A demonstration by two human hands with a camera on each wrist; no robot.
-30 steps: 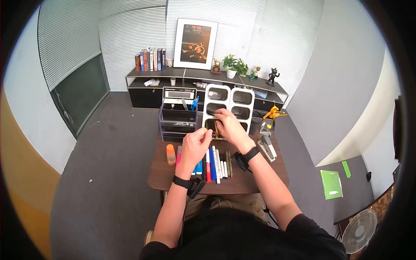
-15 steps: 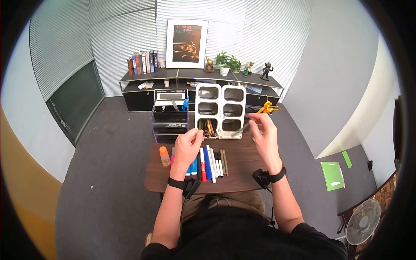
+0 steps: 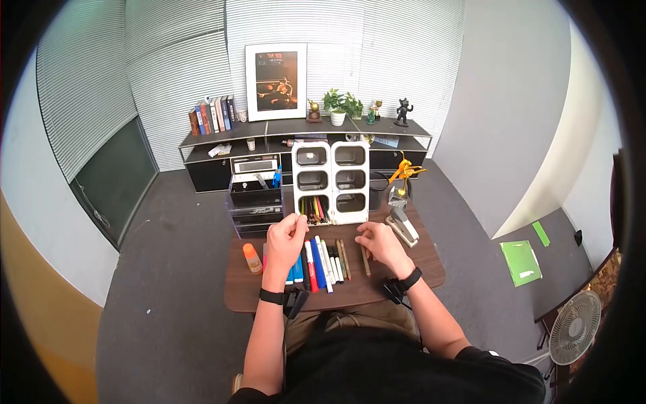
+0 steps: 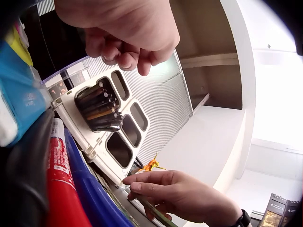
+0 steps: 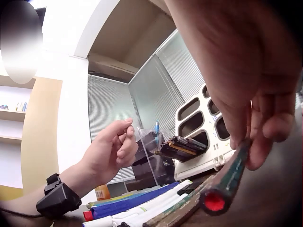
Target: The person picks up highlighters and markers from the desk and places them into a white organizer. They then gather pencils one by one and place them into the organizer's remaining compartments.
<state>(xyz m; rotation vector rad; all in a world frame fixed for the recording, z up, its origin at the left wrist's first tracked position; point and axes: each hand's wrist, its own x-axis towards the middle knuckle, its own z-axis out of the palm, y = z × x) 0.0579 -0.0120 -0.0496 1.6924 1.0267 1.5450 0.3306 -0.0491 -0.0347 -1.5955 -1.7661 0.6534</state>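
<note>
My right hand [image 3: 381, 244] pinches a pencil [image 5: 227, 182] with a dark green, worn barrel and a red end facing the right wrist camera. It is low over the tabletop, right of a row of pens. That row includes a red marker [image 3: 311, 266], a blue marker [image 3: 318, 264] and two brownish pencils [image 3: 346, 261]. Above the row's left part hovers my left hand [image 3: 284, 241], fingers loosely curled with nothing in them. Behind both hands stands a white organizer [image 3: 331, 182] with two columns of compartments; its lower left one holds a bunch of pencils [image 3: 314, 210].
An orange-capped bottle [image 3: 252, 258] stands at the table's left. Left of the organizer is a clear and dark desk rack [image 3: 254, 205] with pens on top. A stapler [image 3: 402, 227] and a yellow figure on a clear base [image 3: 404, 176] are to the right.
My right hand has drawn back from the lower organizer compartments, swung right with the pencil, and come down near the tabletop. The left hand stays over the pens. The head view has shifted.
</note>
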